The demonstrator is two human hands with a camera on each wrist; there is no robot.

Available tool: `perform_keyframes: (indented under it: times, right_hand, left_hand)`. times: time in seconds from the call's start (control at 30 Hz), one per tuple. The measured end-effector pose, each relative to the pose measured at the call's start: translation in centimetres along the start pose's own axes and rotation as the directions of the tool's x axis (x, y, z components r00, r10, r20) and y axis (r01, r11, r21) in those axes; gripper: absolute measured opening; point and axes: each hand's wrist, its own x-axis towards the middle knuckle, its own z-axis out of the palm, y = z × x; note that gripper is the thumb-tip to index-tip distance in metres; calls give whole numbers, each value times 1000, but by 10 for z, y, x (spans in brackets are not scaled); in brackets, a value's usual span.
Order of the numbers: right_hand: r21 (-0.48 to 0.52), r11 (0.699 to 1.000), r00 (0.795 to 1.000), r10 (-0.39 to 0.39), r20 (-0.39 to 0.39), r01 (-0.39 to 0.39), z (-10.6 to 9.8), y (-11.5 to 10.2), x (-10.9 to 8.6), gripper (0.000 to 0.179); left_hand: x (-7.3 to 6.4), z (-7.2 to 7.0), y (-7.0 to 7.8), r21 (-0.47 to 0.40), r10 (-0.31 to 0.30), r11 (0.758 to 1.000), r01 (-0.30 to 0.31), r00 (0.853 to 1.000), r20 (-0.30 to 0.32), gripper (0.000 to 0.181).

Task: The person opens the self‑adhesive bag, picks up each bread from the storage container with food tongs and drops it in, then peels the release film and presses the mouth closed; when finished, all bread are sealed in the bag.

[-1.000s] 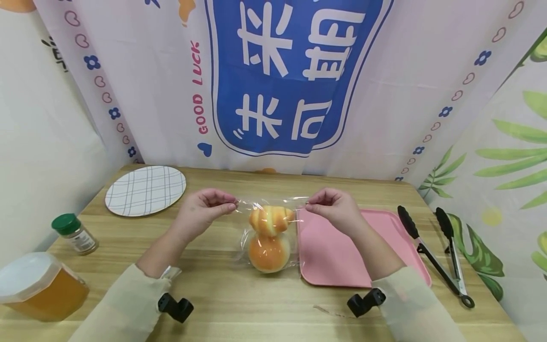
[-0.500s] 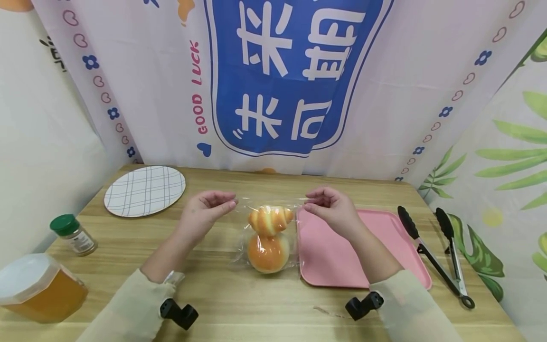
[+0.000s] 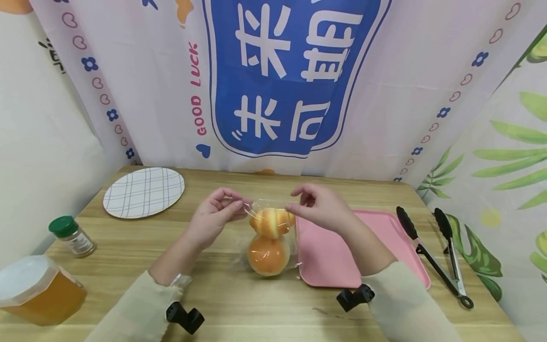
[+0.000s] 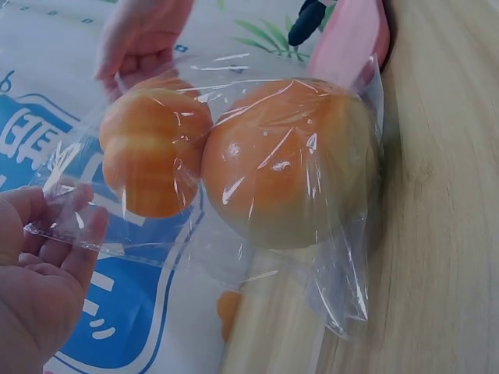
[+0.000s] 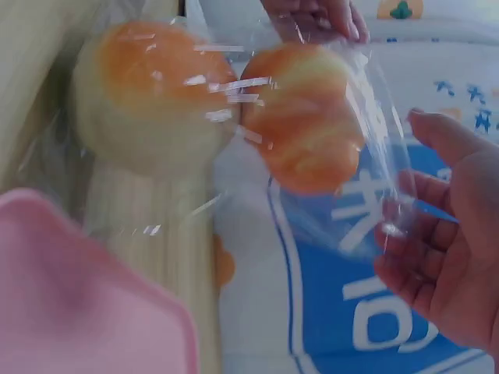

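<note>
A clear plastic bag (image 4: 226,253) holds a ridged croissant-shaped roll (image 3: 270,222) above a round bun (image 3: 268,255). My left hand (image 3: 217,213) pinches the bag's upper left corner between thumb and fingers. In the left wrist view, film wraps over the fingertips of that hand (image 4: 47,273). My right hand (image 3: 321,208) is at the bag's upper right side, thumb and index finger apart. The right wrist view shows the fingers of this hand (image 5: 448,241) against the film at the bag's mouth, with the thumb held away from it.
A pink tray (image 3: 333,251) lies right of the bag, with black-tipped tongs (image 3: 444,266) beyond it. At the left are a checked round plate (image 3: 144,192), a green-capped spice jar (image 3: 73,236) and a tub of amber contents (image 3: 40,289). A printed cloth (image 3: 171,85) hangs behind the table.
Both hands have come closer together, the left moving right and the right moving left. The bag's top edge, stretched taut before, is now slack and bunched, and the right thumb and index finger have parted.
</note>
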Motion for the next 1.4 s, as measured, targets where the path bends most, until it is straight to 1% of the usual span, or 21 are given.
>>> perform_keyframes:
  times: [0.07,0.17,0.23,0.33,0.43,0.47,0.53,0.67,0.83,1.0,1.27,1.4]
  right_hand:
    - [-145,989,1000,-14,24,17,3,-13,5,40]
    - [-282,959,999,-16,48,29,9,-30,13,47]
    - [-328,945,998,4,57,15,14,-40,18,51]
    - [-387,922,998,14,57,10,22,-49,24,56]
    - [-418,908,999,2,45,18,27,-50,27,57]
    - [-411,911,999,-5,40,21,27,-49,27,57]
    - [-370,929,999,-12,35,25,26,-44,26,54]
    - [-233,972,998,-18,57,31,19,-27,24,43]
    - [-101,994,995,-36,94,46,8,-12,18,29]
    - [2,999,991,-39,125,39,-2,-2,13,18]
    - [74,997,991,-14,132,4,-10,14,7,11]
    - [135,991,991,-12,133,-7,-11,20,5,12]
  left_hand:
    - [-1,0,1,6,-2,1000,2,1000,-5,13]
    - [-2,-1,3,18,-2,1000,2,1000,0,14]
    - [-3,-1,3,31,-2,1000,1,1000,12,13]
    - [-4,-2,4,42,5,999,-6,999,37,10]
    - [-5,-2,5,51,12,999,-15,999,51,8]
    - [-5,-2,5,53,16,998,-19,998,54,8]
    - [-6,-2,5,60,19,998,-22,998,54,8]
    - [-7,-3,5,71,23,997,-26,998,50,9]
    - [-6,-6,3,55,24,998,-27,998,50,11]
    - [-5,-8,2,32,27,999,-29,999,43,16]
    - [-4,-14,1,33,14,999,-15,1000,20,18]
    - [-4,-16,1,22,16,1000,-16,1000,23,17]
